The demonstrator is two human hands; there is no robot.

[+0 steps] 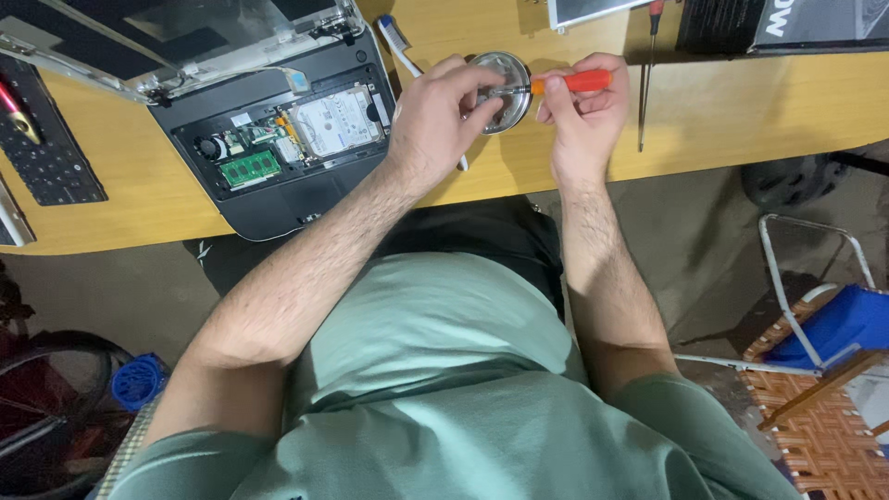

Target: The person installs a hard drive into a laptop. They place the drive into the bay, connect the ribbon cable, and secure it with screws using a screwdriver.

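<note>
Two hands meet over a round metal dish (pixel 505 88) just right of the opened laptop (pixel 278 139): the right hand (pixel 579 116) grips an orange screwdriver (pixel 569 82), the left hand (pixel 444 116) pinches at its tip; steadying the tip keeps anything small from slipping.

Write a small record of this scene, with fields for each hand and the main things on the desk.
left hand: fingers at the screwdriver's metal tip, over the round metal dish
right hand: grips the orange-handled screwdriver
laptop: opened, bottom cover off, hard drive and green memory module exposed
toothbrush: lies beside the laptop
second screwdriver: on the wooden desk
</note>
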